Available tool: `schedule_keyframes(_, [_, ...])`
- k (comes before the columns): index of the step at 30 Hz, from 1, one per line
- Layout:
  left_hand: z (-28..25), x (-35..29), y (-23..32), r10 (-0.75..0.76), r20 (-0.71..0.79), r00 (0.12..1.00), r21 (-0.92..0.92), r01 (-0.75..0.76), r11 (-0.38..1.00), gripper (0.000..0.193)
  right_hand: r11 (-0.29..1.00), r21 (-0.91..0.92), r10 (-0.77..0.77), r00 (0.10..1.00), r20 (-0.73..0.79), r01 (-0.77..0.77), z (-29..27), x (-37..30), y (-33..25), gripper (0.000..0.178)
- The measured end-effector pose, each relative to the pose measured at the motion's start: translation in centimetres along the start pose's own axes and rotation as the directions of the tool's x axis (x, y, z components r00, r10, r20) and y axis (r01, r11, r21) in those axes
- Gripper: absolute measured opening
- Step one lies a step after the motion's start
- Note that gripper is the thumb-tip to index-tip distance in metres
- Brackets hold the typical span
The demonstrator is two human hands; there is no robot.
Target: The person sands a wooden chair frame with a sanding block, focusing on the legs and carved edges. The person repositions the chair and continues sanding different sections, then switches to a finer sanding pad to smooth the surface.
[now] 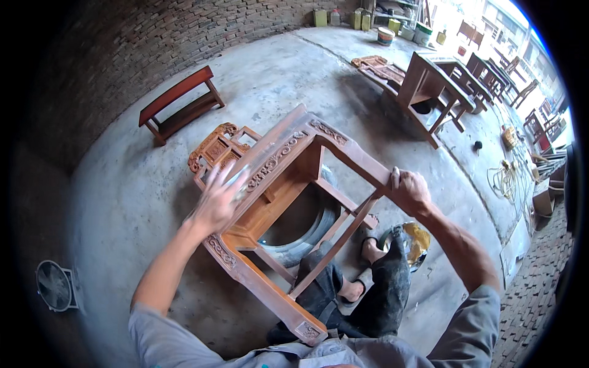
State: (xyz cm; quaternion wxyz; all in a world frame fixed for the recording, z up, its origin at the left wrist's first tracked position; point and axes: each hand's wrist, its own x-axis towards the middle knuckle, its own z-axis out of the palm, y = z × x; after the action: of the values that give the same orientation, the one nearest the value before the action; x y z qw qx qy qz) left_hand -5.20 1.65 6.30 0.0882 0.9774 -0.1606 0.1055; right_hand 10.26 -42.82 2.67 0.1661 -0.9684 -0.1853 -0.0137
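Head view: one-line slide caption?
Right hand grips a wooden furniture frame over a tire-like grey ring, left hand blurred at the carved rail.

Left fingers (215,187), blurred, seem to touch the carved wooden frame (279,162); right fingers (401,180) grip its edge.

"What's that frame (276,208)?"
"Brown wood, more orange inside, with scrollwork carved along one rail."
"Upright?"
"Tilted, over a grey ring (307,245) on the floor (138,214)."

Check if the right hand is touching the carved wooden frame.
Touching: the head view shows the right hand on the carved wooden frame, with fingers curled over its edge.
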Motion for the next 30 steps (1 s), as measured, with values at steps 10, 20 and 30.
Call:
schedule_keyframes(10, [5.5, 13.8, -1.9, 0.009, -0.03, 1.0, -0.028, -0.009, 1.0, 0.057, 0.95, -0.189, -0.259, 0.965, -0.034, 0.248, 0.2, 0.9, 0.0, 0.031])
schedule_keyframes(20, [-2.3, -6.5, -0.3, -0.029, 0.0, 1.0, 0.05, 0.029, 0.998, 0.054, 0.947, -0.153, -0.282, 0.959, 0.016, 0.281, -0.7, 0.6, -1.0, 0.026])
schedule_keyframes(30, [-1.3, -12.8, -0.7, -0.19, -0.15, 0.97, -0.057, 0.183, 0.981, 0.058, 0.867, -0.368, -0.384, 0.921, -0.067, 0.335, 0.9, 0.7, 1.4, 0.039])
